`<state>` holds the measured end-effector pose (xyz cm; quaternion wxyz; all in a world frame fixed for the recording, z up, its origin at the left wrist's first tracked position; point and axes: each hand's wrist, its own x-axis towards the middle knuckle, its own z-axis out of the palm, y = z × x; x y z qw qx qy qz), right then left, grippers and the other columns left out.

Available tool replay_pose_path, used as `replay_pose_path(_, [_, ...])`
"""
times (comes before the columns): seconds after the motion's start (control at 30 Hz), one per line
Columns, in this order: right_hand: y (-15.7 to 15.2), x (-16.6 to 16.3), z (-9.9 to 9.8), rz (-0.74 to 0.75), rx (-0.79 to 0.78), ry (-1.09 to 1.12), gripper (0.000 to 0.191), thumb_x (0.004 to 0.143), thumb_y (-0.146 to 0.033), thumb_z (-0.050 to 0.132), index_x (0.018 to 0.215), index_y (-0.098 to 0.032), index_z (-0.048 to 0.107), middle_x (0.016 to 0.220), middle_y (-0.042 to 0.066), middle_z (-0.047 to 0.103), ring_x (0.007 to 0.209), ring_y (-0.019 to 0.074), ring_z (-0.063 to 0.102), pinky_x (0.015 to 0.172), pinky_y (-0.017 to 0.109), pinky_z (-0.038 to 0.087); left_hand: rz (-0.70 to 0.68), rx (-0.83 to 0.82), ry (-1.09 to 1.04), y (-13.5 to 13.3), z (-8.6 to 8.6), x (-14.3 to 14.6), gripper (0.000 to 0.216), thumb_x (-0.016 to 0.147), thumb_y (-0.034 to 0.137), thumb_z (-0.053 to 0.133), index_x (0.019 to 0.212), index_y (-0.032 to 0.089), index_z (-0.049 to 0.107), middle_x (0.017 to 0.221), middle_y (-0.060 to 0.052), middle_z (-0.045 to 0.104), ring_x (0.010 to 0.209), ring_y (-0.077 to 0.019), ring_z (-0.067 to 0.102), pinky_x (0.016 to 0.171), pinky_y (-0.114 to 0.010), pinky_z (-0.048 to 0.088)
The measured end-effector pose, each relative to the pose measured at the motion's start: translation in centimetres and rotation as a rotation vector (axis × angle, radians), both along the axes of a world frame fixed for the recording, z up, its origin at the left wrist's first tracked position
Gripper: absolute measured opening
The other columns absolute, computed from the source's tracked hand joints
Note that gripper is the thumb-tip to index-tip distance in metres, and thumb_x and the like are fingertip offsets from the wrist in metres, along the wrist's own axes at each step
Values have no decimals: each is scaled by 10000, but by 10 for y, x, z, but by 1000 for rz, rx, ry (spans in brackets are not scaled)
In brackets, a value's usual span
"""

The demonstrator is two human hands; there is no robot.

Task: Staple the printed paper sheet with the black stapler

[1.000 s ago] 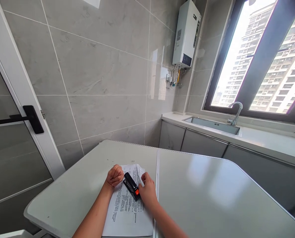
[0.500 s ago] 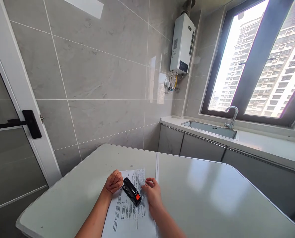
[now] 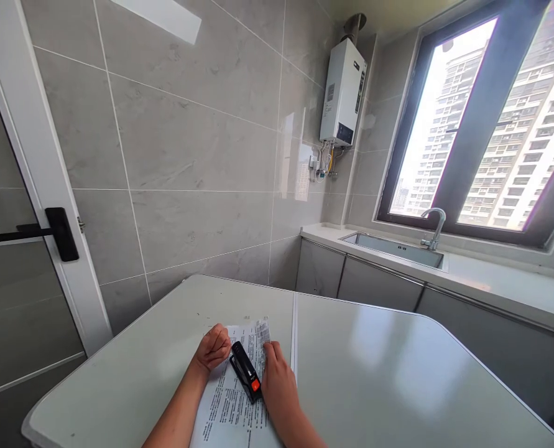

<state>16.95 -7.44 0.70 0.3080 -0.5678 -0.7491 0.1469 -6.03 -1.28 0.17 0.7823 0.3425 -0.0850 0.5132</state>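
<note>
A sheet of printed paper (image 3: 232,398) lies on the pale table (image 3: 374,367) in front of me. On it rests a black stapler (image 3: 245,371) with an orange-red end. My left hand (image 3: 214,348) is curled into a fist with its knuckles on the paper just left of the stapler. My right hand (image 3: 277,382) lies flat on the paper's right side, fingers stretched toward the crumpled top corner, touching the stapler's right flank.
A grey tiled wall stands behind the table. A door with a black handle (image 3: 48,233) is at the left. A counter with a sink (image 3: 393,247) and tap (image 3: 433,225) runs under the window; a white water heater (image 3: 344,93) hangs in the corner.
My right hand has dropped from a raised, curled pose to lie flat on the paper beside the stapler. My left fist has stayed put. The view has tilted up slightly.
</note>
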Motion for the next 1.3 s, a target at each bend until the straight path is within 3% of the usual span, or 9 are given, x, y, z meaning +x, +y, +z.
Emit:
replay_pose_path(0.1, [-3, -4, 2, -43, -48, -127, 625, 830, 80, 370, 1335, -201, 610, 1360, 130, 607, 808, 178, 720, 661, 267, 466, -22, -2, -6, 2, -1, 1, 638, 867, 63, 666, 459, 139, 182, 380, 118, 87, 227, 28, 40, 265, -74, 236])
replay_pose_path(0.27, [3, -1, 0, -70, -88, -149, 671, 800, 124, 363, 1329, -199, 620, 1347, 136, 611, 872, 182, 724, 700, 258, 466, -41, 23, 24, 5, -3, 1, 628, 900, 94, 654, 492, 148, 180, 391, 119, 104, 231, 23, 56, 262, -97, 281])
replay_pose_path(0.43, [11, 11, 0, -78, -140, -118, 630, 772, 145, 342, 1206, -175, 668, 1248, 133, 633, 927, 201, 715, 748, 271, 464, 43, -43, 71, 4, -5, 0, 649, 847, 101, 717, 487, 143, 179, 409, 120, 70, 258, 35, 22, 267, -69, 216])
replay_pose_path(0.57, [11, 28, 1, -103, -171, -94, 545, 784, 142, 362, 1073, -182, 691, 1179, 112, 642, 855, 183, 697, 723, 261, 437, 62, -60, 147, 2, -4, 2, 678, 800, 142, 777, 467, 158, 187, 414, 123, 48, 265, 21, 8, 239, -101, 212])
replay_pose_path(0.8, [3, 69, 9, -112, -217, -147, 482, 791, 111, 391, 1047, -187, 670, 1174, 105, 620, 866, 187, 668, 689, 261, 407, -4, 30, 292, 1, 1, 8, 689, 818, 115, 745, 416, 154, 188, 368, 100, 134, 248, 2, 106, 254, -113, 242])
replay_pose_path(0.93, [5, 89, 7, -93, -228, -142, 466, 814, 99, 391, 1063, -183, 665, 1172, 101, 612, 911, 177, 665, 742, 253, 420, -61, 76, 418, 0, 1, 14, 609, 800, 82, 713, 401, 135, 255, 373, 80, 230, 255, 6, 182, 286, -95, 237])
replay_pose_path(1.1, [5, 116, 6, -100, -242, -192, 481, 830, 91, 394, 1112, -184, 670, 1161, 90, 592, 881, 160, 660, 697, 252, 388, -89, 107, 591, -4, 6, 24, 429, 730, 26, 614, 400, 144, 367, 373, 69, 285, 249, -12, 206, 270, -123, 258])
replay_pose_path(1.2, [6, 131, 7, -136, -215, -228, 419, 895, 26, 411, 1089, -205, 702, 1141, 82, 585, 791, 142, 646, 654, 261, 363, -33, 134, 678, -5, 8, 34, 314, 648, 11, 563, 406, 153, 422, 377, 69, 311, 247, -24, 211, 268, -148, 259])
replay_pose_path(1.3, [7, 138, 11, -230, -179, -258, 387, 973, -75, 382, 1023, -199, 745, 1163, 112, 569, 705, 145, 625, 622, 287, 369, 168, 136, 773, -2, 5, 48, 198, 609, 38, 518, 455, 160, 491, 416, 69, 358, 287, -33, 245, 307, -166, 291])
